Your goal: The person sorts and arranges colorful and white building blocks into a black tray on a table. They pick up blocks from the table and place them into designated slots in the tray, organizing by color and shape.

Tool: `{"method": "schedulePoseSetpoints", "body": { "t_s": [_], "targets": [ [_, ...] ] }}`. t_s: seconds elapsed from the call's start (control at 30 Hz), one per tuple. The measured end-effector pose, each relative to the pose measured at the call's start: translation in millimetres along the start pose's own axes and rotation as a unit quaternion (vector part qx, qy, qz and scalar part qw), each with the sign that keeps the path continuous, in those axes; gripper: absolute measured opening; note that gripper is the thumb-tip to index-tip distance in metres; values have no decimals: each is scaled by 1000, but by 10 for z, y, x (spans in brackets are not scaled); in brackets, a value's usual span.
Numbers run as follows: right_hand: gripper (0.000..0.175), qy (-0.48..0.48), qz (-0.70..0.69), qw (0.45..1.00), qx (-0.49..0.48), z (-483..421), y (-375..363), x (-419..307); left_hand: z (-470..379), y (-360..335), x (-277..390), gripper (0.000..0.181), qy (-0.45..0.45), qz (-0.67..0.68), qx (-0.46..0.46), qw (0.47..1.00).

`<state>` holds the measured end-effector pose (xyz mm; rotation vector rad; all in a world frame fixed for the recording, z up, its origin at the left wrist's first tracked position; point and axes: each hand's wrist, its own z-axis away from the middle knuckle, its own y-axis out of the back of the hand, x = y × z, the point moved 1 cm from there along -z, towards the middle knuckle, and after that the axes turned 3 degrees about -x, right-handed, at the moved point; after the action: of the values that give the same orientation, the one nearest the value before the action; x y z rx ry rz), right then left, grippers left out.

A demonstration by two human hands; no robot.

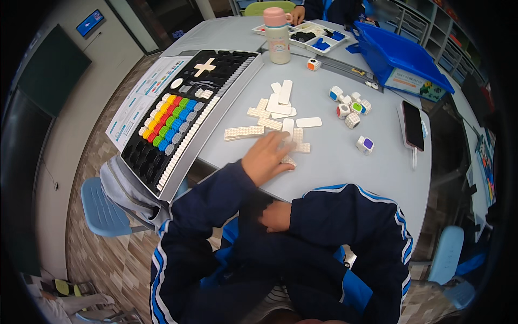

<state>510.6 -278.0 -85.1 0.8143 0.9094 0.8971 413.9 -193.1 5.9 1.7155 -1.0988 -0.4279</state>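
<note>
My left hand (265,156) reaches over a loose pile of white building plates, its fingers apart and slightly blurred. Under its thumb lies a small studded plate (288,161); whether they touch, I cannot tell. Just past the fingertips are a smooth white plate (287,124) and an L-shaped studded piece (299,141). Long studded beams (244,132) rest to the left of the hand. Farther back, smooth plates (278,106) overlap each other. Below the table edge, close to my body, my right hand (277,216) is curled, with its fingers partly hidden.
A sorted kit tray (210,109) overhangs the table's left side. A bottle (278,44), electronic cubes (352,109), a single purple-faced cube (365,144) and a phone with a cable (412,125) stand around. Behind are a blue bin (404,56), a parts tray (311,38) and another person's hand (298,15).
</note>
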Motion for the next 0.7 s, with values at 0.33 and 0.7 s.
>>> {"method": "schedulePoseSetpoints", "body": {
  "t_s": [0.33,0.7],
  "targets": [
    [45,112,-116,964,211,103,8,41,139,-512,330,28,97,44,174,979],
    [42,97,-106,972,188,110,23,49,174,-506,365,24,112,65,188,974]
  ]
}}
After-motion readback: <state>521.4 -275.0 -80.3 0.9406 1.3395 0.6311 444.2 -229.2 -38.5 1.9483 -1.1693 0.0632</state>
